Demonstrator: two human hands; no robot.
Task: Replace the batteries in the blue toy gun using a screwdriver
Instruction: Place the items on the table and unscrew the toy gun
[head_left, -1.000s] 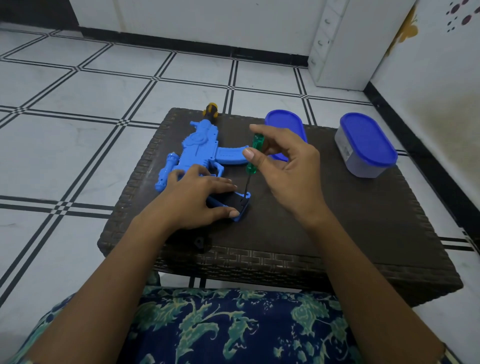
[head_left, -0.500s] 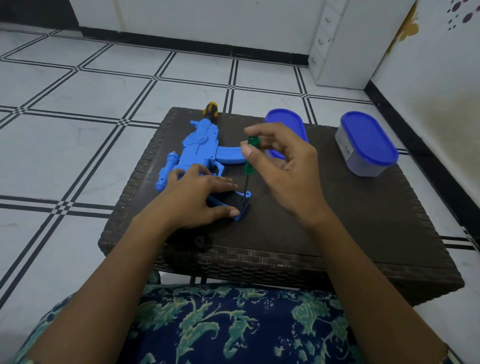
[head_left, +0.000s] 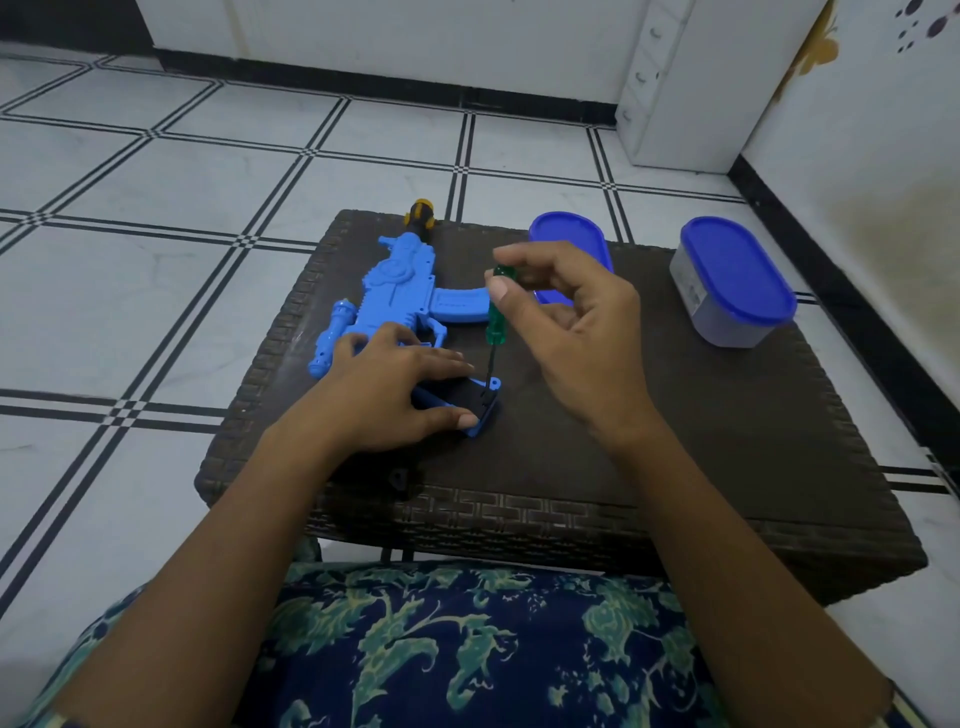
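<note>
A blue toy gun (head_left: 400, 299) is laid flat on the dark woven counter (head_left: 675, 441), its barrel end toward the counter's far left edge, where a yellow-and-black tip (head_left: 421, 214) is seen. The gun's butt end is pressed down by the left hand (head_left: 395, 395), which is spread flat over it with fingers extended; nothing is clasped by it, the palm merely being laid on the toy. Just beyond the left fingertips, a dark opening with a blue rim (head_left: 485, 410) is exposed at the gun's near end.

A green screwdriver (head_left: 496, 312) is held upright by the right hand (head_left: 576, 332). The top of its handle is pinched between the thumb and forefinger, so the right grip is clamped on the screwdriver, the other fingers being curled loosely. The thin shaft is pointed downward, and its tip is met with the blue rim at a small tab near the opening's far corner.

Behind the right hand, a blue lid (head_left: 569, 244) is seen, partly hidden. Well apart to the right, a grey tub (head_left: 727, 291) with a blue lid is stood near the counter's far right corner. A small dark piece (head_left: 399, 478) is lying at the counter's near edge. Patterned blue-green cloth (head_left: 467, 649) is seen across the lap below.
</note>
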